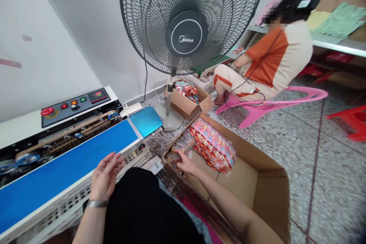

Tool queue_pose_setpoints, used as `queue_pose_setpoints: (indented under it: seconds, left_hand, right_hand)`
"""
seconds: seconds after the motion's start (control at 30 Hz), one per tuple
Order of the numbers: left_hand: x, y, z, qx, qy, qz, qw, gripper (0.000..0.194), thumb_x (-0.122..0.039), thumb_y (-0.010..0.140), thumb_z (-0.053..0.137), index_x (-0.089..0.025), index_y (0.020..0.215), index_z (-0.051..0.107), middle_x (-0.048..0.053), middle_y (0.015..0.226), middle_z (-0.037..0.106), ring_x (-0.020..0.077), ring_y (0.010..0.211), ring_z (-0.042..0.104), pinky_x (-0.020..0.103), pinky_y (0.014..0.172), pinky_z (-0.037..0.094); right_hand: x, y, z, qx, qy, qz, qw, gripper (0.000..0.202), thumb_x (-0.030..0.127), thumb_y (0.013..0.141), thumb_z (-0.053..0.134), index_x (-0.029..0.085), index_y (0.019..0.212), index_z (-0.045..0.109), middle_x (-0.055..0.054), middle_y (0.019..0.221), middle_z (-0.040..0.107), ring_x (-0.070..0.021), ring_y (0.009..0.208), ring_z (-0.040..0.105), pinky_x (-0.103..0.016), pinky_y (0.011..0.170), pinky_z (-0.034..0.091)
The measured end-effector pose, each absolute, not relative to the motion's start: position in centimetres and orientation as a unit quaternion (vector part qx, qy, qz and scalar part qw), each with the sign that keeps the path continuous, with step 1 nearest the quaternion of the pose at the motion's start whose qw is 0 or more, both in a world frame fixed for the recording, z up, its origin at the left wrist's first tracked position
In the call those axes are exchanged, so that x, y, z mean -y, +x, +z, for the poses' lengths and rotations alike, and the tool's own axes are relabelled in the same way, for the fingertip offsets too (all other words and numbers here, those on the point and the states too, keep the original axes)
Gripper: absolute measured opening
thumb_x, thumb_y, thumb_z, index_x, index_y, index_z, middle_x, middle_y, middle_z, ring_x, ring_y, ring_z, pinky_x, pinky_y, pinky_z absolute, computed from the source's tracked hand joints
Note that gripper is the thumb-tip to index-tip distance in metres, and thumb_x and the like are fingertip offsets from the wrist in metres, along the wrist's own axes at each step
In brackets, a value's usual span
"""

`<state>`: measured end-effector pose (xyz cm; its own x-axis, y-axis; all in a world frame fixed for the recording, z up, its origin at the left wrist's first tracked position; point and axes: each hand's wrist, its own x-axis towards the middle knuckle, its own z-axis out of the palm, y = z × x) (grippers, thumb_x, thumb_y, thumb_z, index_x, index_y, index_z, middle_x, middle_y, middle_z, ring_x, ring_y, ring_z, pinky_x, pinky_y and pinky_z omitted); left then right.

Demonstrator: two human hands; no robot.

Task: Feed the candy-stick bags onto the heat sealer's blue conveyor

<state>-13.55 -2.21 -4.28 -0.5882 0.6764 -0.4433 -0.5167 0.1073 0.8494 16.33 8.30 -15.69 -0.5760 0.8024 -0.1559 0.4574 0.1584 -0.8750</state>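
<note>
Red and pink packets lie overlapping in a long row inside an open cardboard box, along its far side. Near the packets, the right hand is over the box with its forefinger stretched out, but blur at the fingertips means I cannot tell whether it grips anything. Palm up, the left hand has its fingers loosely bent and parted, near the edge of the machine's blue belt.
</note>
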Motion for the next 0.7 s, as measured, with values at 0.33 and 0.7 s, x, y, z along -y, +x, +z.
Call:
queue_pose_setpoints:
  seconds: [0.33,0.7]
  left_hand:
    - [1.9,-13.4,-4.6,-0.593,0.072,0.655,0.464,0.034,-0.020,0.061,0.073,-0.019,0.093,0.062,0.005,0.094,0.068,0.0178,0.079,0.065,0.029,0.069,0.054]
    - [2.0,-12.2,-4.2,-0.612,0.167,0.627,0.453,0.048,-0.028,0.056,0.076,-0.018,0.100,0.060,0.008,0.099,0.065,0.0202,0.083,0.064,0.029,0.070,0.052]
  right_hand:
    - [-8.1,14.1,-16.1,0.817,-0.448,0.340,0.125,0.038,0.018,0.072,0.054,0.021,0.109,0.052,-0.007,0.106,0.061,-0.0206,0.096,0.057,-0.031,0.083,0.043]
    - [-11.1,18.0,-10.3,0.759,-0.505,0.366,0.189,0.031,0.032,0.075,0.055,0.018,0.102,0.052,0.000,0.080,0.062,-0.0149,0.067,0.056,-0.024,0.062,0.043]
